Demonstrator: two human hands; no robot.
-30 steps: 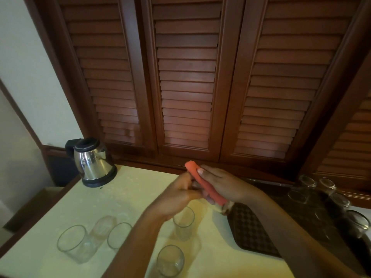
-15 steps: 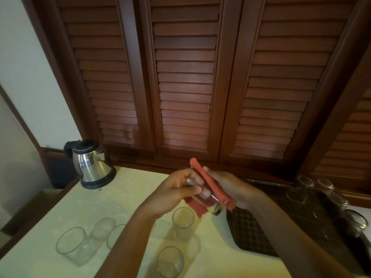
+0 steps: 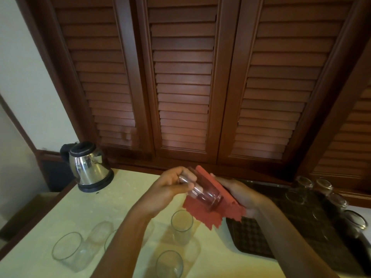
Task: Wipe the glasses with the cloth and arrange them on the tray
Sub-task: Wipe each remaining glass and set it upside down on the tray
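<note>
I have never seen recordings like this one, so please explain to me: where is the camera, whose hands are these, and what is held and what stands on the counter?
There is no machine here. A person wears one camera on the head, and it looks forward and down, so you see the person's own two arms.

The left hand grips a clear glass, which lies tilted. The right hand holds a red cloth against it, to wipe it.

On the pale counter stand several more glasses, for example one just under the hands, and a steel kettle at the back left. On the right lies a dark tray with a row of glasses along its far side. Behind are wooden louvred doors.
</note>
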